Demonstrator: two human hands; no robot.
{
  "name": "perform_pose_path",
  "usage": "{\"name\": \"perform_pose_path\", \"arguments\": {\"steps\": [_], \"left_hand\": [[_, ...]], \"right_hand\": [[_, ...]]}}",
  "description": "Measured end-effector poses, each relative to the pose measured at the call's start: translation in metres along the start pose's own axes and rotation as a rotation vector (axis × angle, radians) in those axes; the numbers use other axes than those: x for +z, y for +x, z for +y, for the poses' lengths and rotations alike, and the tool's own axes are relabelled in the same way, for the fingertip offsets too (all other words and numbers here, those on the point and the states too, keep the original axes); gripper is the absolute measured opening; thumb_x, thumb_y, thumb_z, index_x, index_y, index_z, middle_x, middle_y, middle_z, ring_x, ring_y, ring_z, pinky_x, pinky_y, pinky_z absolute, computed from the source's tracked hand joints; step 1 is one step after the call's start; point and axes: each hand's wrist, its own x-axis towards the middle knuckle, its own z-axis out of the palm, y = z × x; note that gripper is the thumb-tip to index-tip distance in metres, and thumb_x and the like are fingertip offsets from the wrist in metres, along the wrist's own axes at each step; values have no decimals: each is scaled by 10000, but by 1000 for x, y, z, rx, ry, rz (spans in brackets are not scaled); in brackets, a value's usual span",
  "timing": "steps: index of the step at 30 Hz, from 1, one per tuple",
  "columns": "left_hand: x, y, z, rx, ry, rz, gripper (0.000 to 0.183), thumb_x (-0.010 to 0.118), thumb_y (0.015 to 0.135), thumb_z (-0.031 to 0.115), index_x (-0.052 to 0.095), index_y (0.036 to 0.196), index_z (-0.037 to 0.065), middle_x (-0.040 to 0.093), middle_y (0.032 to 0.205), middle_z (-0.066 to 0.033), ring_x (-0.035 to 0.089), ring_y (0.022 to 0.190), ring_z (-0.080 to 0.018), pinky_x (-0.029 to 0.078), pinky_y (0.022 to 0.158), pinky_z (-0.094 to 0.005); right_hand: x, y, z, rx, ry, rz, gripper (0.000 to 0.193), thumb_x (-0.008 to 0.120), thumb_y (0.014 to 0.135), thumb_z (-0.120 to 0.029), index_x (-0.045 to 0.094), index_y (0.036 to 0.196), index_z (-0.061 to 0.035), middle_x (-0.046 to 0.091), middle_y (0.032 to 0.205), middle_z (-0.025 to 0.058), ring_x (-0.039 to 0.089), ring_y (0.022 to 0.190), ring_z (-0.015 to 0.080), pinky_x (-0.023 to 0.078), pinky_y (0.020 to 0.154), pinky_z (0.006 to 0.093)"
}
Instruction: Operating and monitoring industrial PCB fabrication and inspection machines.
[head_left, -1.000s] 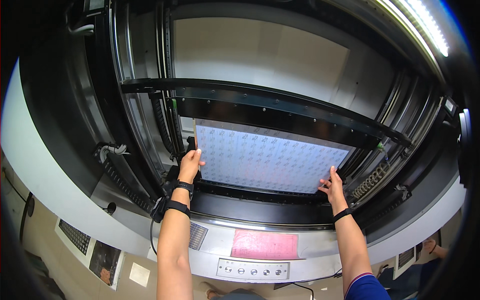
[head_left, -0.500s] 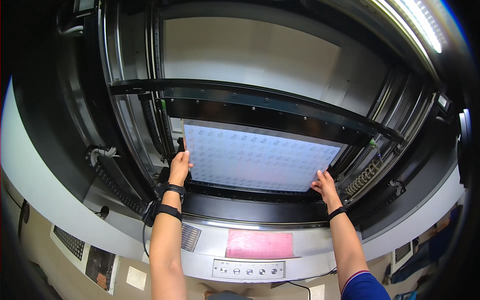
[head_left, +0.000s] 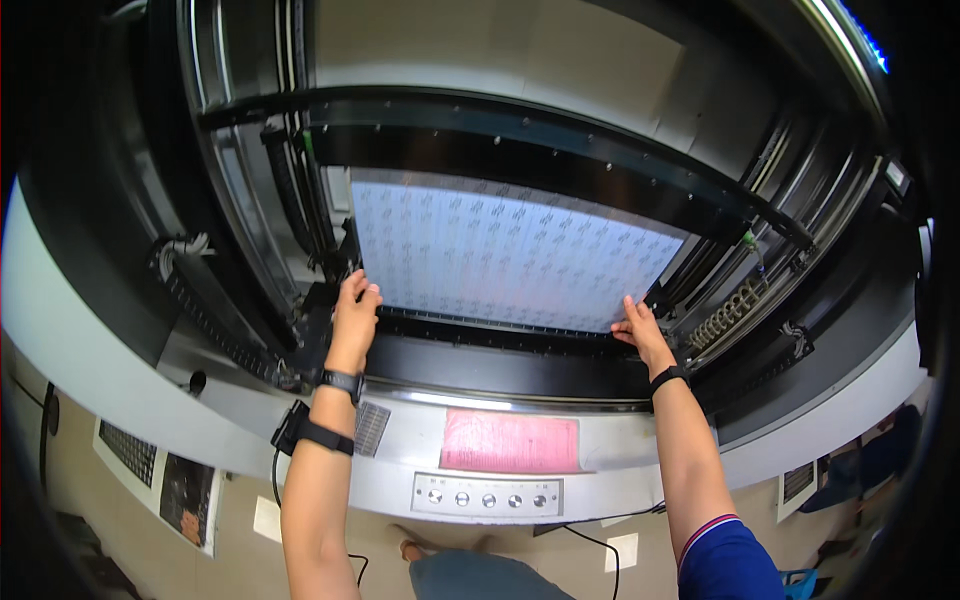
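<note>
A large pale blue-white sheet (head_left: 500,255), covered with rows of small dark printed marks, lies inside a dark machine frame under a black crossbar (head_left: 500,148). My left hand (head_left: 354,322) is at the sheet's lower left edge, thumb and bent fingers closed about it. At the lower right corner, my right hand (head_left: 643,332) has its thumb and fingers on the sheet's edge. What lies beneath the sheet is hidden, as are the undersides of my fingers. Dark bands circle both wrists.
Metal rails and a coiled hose (head_left: 728,313) run along the right side. Nearer me, a pink sheet (head_left: 511,441) lies on the white machine front above a panel of round buttons (head_left: 487,497). A cable chain (head_left: 215,315) runs at left. Another person's leg (head_left: 850,475) shows at right.
The view has shifted, so the machine sits higher in the picture. My left hand's fingers have shifted slightly at the sheet's edge; both hands stay beside the sheet.
</note>
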Motion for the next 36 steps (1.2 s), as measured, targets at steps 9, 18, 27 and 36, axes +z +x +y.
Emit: {"name": "perform_pose_path", "arguments": {"steps": [9,18,27,36], "left_hand": [[13,-320,-101,-391,-72,-681,407,466,940,149,401,1317,9,636,837,-66,605,752,-145,479,740,-270],[51,-354,-150,-141,855,-477,722,533,856,229,160,1427,-9,656,782,-164,634,630,-316,496,577,-432],[50,-340,-157,53,1116,-467,733,556,810,258,238,1413,-14,628,639,-109,610,529,-276,489,549,-416],[64,-349,-144,134,1217,-569,757,569,736,220,296,1416,32,592,546,-90,582,452,-261,475,454,-412]], "right_hand": [[7,3,12,6,7,10,690,484,862,-627,349,1366,-175,526,1196,19,610,743,122,501,654,267],[8,6,11,-47,5,27,777,486,838,-664,324,1397,-150,480,1268,44,606,786,131,500,688,263],[7,6,11,-64,-2,-2,784,487,840,-660,338,1384,-115,497,1250,60,603,775,127,496,669,251],[7,11,16,-146,2,-22,632,574,880,-476,362,1347,-108,562,1064,85,594,737,135,508,671,259]]}}
